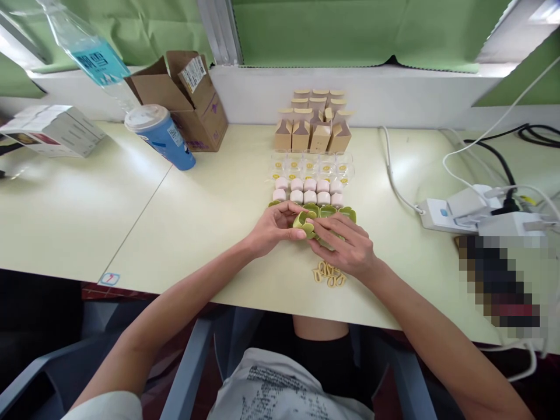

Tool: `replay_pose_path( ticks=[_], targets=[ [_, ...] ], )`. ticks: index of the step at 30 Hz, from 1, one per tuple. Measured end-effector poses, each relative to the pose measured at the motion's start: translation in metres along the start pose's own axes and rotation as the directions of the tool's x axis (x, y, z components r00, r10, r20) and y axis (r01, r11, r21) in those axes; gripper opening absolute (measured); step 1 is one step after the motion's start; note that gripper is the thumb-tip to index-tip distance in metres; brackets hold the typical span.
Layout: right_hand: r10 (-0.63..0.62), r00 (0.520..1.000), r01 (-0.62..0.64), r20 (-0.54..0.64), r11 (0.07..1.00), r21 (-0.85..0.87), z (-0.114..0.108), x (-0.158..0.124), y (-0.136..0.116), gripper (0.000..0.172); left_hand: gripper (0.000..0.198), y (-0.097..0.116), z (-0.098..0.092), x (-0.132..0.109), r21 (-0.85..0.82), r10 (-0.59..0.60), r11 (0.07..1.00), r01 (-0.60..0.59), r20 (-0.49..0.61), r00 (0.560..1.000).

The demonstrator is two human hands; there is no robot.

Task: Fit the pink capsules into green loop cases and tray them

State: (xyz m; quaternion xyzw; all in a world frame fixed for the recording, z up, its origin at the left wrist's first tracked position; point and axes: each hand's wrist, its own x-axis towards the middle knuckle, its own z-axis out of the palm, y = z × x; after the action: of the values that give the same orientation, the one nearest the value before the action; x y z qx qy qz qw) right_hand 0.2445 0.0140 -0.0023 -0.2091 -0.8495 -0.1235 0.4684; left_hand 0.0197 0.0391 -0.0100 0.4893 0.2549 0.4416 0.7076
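Note:
Between my two hands is a small green petal-edged cup (pixel 305 224), raised over the near rows on the table. My left hand (pixel 276 229) grips its left side with thumb and fingers. The fingers of my right hand (pixel 345 240) press on its right side and rim. More green petal-edged cups (pixel 328 211) stand in a row just behind, partly covered by my hands. Beyond them sit two rows of small pale pink rounded pieces (pixel 310 185). Several yellow loop-shaped pieces (pixel 330 274) lie in a loose pile below my right hand.
Clear plastic cases (pixel 310 166) and open small cardboard boxes (pixel 301 137) line up toward the wall. On the left stand a blue lidded cup (pixel 164 140), a brown carton (pixel 201 116), a bottle (pixel 94 58) and white boxes (pixel 56 131). A power strip (pixel 441 216) with cables lies right.

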Motion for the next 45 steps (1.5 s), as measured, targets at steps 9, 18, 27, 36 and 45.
replay_pose_path(
  ticks=[9, 18, 27, 36, 45],
  targets=[
    [0.155, 0.985, -0.142, -0.077, 0.977, 0.157, 0.007, 0.008, -0.009, 0.02, 0.058, 0.0, -0.001, 0.0, 0.038, 0.002, 0.999, -0.002, -0.016, 1.0],
    [0.561, 0.827, -0.509, -0.026, 0.768, 0.39, 0.0, 0.006, -0.002, 0.015, 0.044, 0.006, 0.007, -0.006, 0.431, 0.213, 0.885, -0.174, -0.043, 0.976],
    [0.696, 0.697, -0.614, 0.172, 0.456, 0.644, 0.009, 0.0, 0.005, 0.061, 0.024, 0.008, 0.012, -0.007, 0.703, 0.443, 0.604, -0.375, 0.095, 0.892],
    [0.611, 0.776, -0.598, 0.157, 0.635, 0.489, -0.001, 0.004, 0.003, 0.036, 0.022, 0.013, 0.007, -0.003, 0.8, 0.52, 0.314, -0.512, 0.306, 0.797],
    [0.645, 0.736, -0.636, 0.206, 0.554, 0.537, -0.002, 0.004, 0.006, 0.04, 0.032, 0.019, 0.008, -0.002, 0.786, 0.494, 0.397, -0.473, 0.251, 0.832]
  ],
)
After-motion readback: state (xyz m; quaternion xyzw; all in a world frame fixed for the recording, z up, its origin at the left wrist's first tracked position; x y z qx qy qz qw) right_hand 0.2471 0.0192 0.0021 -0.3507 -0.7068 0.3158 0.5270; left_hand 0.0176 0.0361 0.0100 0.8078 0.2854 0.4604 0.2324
